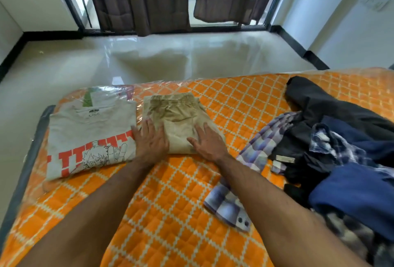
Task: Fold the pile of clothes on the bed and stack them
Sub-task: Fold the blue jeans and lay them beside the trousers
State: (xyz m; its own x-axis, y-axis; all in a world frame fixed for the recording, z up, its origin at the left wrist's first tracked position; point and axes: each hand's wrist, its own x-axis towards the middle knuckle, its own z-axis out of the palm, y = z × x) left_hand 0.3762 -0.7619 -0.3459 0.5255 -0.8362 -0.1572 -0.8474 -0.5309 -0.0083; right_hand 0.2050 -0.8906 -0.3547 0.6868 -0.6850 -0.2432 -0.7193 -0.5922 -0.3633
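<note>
Starting at the left, we see a folded grey T-shirt (pixel 91 136) lying flat on the bed (pixel 170 202), its orange block print and line-drawn cartoon figure facing up, the neck label toward the far edge. The bed carries an orange quilted cover with a cream diamond pattern, and a clear plastic sheet (pixel 119 92) shows at the far edge beyond the shirt.

Just beside the shirt sit the folded khaki shorts (pixel 172 115), elastic waistband away from us. Our left hand (pixel 151 141) lies flat, fingers straight and spread, pressing on the shorts' near left corner right at the gap between shirt and shorts. Our right hand (pixel 207 143) is flat too, fingers straight, pressing the near right part of the shorts. Neither hand grips anything.

Moving right, a lilac checked cloth (pixel 262 138) trails toward us across the cover. Then comes the unfolded pile (pixel 341 155): a black garment (pixel 319 100) stretched across the top, a blue-and-white plaid shirt (pixel 328 143) crumpled in the middle, and a navy garment (pixel 358 194) nearest us, all overlapping, well apart from the two folded pieces.
</note>
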